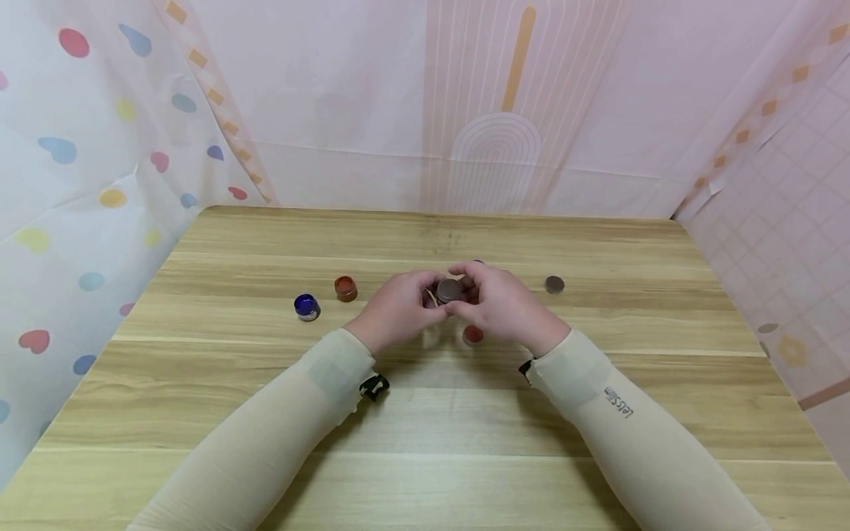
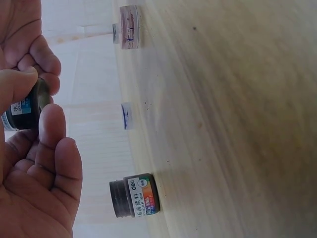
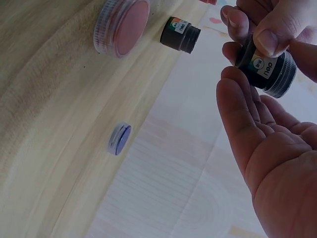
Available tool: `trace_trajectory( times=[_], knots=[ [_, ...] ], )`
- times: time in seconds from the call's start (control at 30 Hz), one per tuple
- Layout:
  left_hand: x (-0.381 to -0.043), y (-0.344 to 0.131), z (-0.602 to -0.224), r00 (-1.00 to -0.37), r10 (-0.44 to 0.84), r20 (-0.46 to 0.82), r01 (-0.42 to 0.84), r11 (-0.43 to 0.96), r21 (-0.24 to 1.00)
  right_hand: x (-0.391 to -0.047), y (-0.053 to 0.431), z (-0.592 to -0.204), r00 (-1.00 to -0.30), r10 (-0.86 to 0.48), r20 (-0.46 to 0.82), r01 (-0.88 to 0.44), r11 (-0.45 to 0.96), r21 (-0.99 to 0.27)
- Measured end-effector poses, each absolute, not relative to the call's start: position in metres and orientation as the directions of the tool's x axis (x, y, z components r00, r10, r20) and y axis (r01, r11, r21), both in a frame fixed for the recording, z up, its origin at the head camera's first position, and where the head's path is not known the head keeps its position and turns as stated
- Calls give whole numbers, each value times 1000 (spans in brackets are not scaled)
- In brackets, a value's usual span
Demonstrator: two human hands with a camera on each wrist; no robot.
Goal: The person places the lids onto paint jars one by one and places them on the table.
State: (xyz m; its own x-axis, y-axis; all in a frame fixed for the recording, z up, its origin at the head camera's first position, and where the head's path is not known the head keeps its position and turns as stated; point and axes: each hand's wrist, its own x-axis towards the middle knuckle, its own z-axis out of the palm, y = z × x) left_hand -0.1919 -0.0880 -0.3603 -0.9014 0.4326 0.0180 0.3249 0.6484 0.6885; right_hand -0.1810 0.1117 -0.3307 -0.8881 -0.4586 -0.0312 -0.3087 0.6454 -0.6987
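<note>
A small dark paint jar (image 3: pixel 262 67) with a label is held between both hands, its grey-brown lid (image 1: pixel 449 290) facing up in the head view. My left hand (image 1: pixel 401 308) pinches the jar between thumb and fingers. From the other side my right hand (image 1: pixel 508 304) grips it with curved thumb and fingers, the fingertips low on the jar in the right wrist view. A red lid (image 1: pixel 474 335) lies on the table just below the hands. Behind the right hand sits a blue lid (image 3: pixel 119 139), mostly covered by that hand in the head view.
To the left on the wooden table (image 1: pixel 425 428) stand two uncapped paint jars, a blue one (image 1: pixel 307 307) and an orange-red one (image 1: pixel 345 288). A brown disc (image 1: pixel 554 285) lies to the right. Printed cloth (image 1: pixel 345 96) hangs along the back and sides.
</note>
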Motion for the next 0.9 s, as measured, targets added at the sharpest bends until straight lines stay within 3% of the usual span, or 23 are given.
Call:
trace_trajectory(
  times=[0.53,0.9],
  knots=[
    [-193,-88,-362,-899,436,40,343,644,684,-180,112,-333,-869,-495,15,-347,586,-733],
    [-191,-87,-360,-900,435,27,332,642,691,-180,111,-332,-892,-450,-34,-289,629,-722]
  ],
)
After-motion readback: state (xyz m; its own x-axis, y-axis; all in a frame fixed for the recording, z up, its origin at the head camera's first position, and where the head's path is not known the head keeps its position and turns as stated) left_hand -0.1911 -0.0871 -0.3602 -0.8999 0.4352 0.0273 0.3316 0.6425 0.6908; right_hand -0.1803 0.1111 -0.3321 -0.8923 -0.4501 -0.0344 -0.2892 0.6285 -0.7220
